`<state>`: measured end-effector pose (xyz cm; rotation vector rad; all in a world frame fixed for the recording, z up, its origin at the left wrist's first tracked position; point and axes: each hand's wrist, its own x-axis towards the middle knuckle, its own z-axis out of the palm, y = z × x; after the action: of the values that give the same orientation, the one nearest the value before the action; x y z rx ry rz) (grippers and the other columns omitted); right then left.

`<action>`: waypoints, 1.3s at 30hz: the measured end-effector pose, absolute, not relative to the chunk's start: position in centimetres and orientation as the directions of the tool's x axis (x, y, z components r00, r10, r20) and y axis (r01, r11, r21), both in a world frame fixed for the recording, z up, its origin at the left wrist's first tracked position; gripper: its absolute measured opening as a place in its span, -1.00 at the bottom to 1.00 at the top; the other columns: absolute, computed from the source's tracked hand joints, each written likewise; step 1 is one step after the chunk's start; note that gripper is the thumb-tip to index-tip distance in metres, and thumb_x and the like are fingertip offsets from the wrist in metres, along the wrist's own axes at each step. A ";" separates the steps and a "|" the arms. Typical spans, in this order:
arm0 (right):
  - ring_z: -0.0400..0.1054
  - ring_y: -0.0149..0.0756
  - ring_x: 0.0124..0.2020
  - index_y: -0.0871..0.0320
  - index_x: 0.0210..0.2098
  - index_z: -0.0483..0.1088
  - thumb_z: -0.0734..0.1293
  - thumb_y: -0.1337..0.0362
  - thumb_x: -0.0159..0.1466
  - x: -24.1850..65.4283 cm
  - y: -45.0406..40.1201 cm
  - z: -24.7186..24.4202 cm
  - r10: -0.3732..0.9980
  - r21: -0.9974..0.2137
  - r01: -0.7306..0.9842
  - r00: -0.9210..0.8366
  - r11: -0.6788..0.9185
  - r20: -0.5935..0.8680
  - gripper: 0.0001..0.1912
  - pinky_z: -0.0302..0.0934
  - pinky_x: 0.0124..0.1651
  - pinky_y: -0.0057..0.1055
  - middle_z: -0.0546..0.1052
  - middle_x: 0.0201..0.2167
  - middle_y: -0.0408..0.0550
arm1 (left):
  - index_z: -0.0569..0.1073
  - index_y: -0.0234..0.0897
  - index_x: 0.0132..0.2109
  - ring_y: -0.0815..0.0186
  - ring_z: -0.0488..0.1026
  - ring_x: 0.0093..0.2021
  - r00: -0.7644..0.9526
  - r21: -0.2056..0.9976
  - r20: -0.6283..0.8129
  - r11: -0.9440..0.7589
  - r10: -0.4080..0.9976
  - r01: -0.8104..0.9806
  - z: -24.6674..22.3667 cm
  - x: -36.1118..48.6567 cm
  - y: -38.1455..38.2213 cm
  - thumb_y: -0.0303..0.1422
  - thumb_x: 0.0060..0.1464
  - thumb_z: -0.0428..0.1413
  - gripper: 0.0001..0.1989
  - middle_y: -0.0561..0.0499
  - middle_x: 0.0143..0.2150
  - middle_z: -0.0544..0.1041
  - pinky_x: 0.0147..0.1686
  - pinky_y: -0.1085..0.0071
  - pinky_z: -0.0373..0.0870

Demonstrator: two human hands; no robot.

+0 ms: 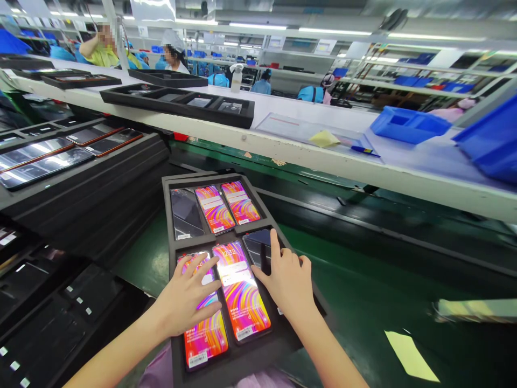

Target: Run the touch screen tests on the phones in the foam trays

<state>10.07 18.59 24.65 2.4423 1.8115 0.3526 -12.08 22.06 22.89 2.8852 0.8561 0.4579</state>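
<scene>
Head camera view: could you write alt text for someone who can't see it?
A left hand spread over a lit phone and a right hand over a dark phone, in a black tray holding six phones, four lit with colorful swirls. Behind stands a white workbench with blue bins.

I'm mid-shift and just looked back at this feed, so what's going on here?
A person has both bare hands over a black tray of six phones. The left hand is spread over the lit lower-left phone; the right hand has its index finger extended over the dark lower-right phone. Four screens are lit; that one and the upper-left phone are dark. Whether the finger touches the glass, I can't tell.
</scene>
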 end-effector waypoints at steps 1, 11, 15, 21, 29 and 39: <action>0.34 -0.11 -0.26 0.31 0.26 -0.11 0.26 0.03 0.18 10.0 18.6 24.6 0.952 0.199 0.934 0.272 -0.297 0.141 -0.18 -0.02 -0.08 -0.19 0.45 -0.33 0.11 | 0.45 -0.08 -0.12 -0.01 0.18 0.12 0.797 0.175 0.260 -0.838 0.545 0.516 22.9 -12.1 22.1 -0.15 0.14 -0.03 -0.74 -0.07 0.14 0.31 0.02 0.03 0.07; 0.30 -0.23 -0.11 0.07 0.04 0.29 0.06 0.10 0.30 15.4 16.7 26.3 0.982 -0.234 0.967 0.134 -0.100 0.135 -0.59 0.08 0.00 -0.24 0.44 -0.15 0.00 | 0.45 -0.09 -0.12 0.11 0.14 0.14 0.777 0.228 0.417 -0.882 0.472 0.413 22.7 -14.0 21.6 -0.29 0.18 -0.09 -0.76 -0.05 0.11 0.33 0.05 0.15 0.06; 0.23 -0.22 0.00 -0.03 -0.18 0.45 0.02 0.06 0.30 18.2 15.0 26.3 0.990 -0.376 0.925 0.093 -0.046 0.107 -0.59 0.07 0.07 -0.21 0.42 -0.09 -0.06 | 0.47 -0.05 -0.18 0.10 0.17 0.12 0.807 0.293 0.351 -0.874 0.475 0.387 22.5 -16.1 21.1 -0.21 0.15 -0.07 -0.77 0.00 0.12 0.35 0.04 0.15 0.10; 0.14 -0.13 0.10 -0.02 -0.17 0.47 0.00 0.04 0.29 18.0 14.3 26.0 0.990 -0.414 0.906 0.127 -0.089 0.064 -0.55 0.00 0.13 -0.09 0.36 0.01 -0.02 | 0.47 -0.02 -0.17 0.11 0.13 0.15 0.814 0.298 0.327 -0.870 0.480 0.393 22.0 -16.9 20.5 -0.15 0.16 -0.09 -0.73 0.03 0.14 0.33 0.08 0.14 0.07; -0.05 -0.13 0.23 0.00 -0.32 0.51 0.01 0.12 0.32 17.9 16.5 25.8 0.996 -0.182 0.979 -0.087 0.089 0.019 -0.55 -0.25 0.24 0.03 0.16 0.22 -0.13 | 0.50 -0.03 -0.25 0.10 0.10 0.16 0.763 0.120 0.413 -0.860 0.497 0.496 22.2 -16.7 21.8 -0.25 0.18 -0.09 -0.74 0.03 0.15 0.31 0.08 0.09 -0.04; -0.01 -0.24 0.20 0.00 -0.23 0.51 -0.06 0.17 0.37 16.6 29.6 26.5 0.954 -0.126 0.947 -0.283 0.294 0.098 -0.48 -0.12 0.21 -0.16 0.20 0.19 -0.12 | 0.52 -0.07 -0.16 0.14 0.12 0.19 0.828 0.117 0.224 -0.858 0.514 0.500 26.4 -8.8 33.8 -0.24 0.20 -0.09 -0.72 0.01 0.20 0.27 0.11 0.11 0.05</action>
<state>16.56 29.63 26.53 1.9628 2.6468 -0.0708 -8.76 33.78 26.45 2.9527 0.8193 0.3852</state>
